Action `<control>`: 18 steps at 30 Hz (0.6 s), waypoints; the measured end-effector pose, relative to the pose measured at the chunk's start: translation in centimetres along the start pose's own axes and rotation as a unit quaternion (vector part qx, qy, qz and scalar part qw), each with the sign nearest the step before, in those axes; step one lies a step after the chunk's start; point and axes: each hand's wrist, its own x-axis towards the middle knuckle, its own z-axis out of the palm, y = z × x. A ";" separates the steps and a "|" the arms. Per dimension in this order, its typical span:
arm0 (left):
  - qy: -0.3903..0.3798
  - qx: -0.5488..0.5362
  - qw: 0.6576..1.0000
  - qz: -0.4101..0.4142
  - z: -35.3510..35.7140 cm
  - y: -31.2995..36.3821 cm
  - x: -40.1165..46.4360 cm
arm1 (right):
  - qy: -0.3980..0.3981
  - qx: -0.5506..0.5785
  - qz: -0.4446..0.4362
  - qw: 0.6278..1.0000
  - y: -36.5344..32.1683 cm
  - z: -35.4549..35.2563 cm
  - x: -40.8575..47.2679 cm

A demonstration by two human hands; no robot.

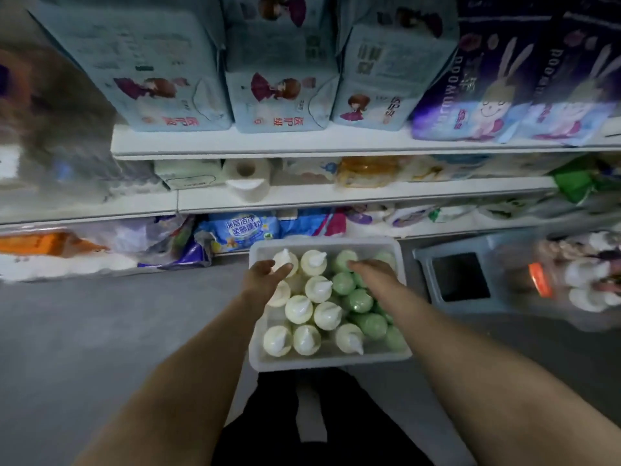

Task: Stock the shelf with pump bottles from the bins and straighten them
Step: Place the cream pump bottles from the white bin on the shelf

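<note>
Both arms outstretched — left hand [265, 275], right hand [371, 269] fingers curled.

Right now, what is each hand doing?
Left hand: gripping a cream pump bottle in the bin.
Right hand: over the green bottles; grip cannot be told.

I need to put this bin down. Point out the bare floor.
Bare grey floor lies left of the bin, below the bottom-shelf bags. Right is crowded: a grey stool stands close beside the bin. Both hands are in the bin.
</note>
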 end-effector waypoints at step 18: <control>-0.032 0.007 0.999 0.024 1.1 -4.2 9.2 | -0.002 -0.102 -0.130 0.986 -3.2 4.0 9.8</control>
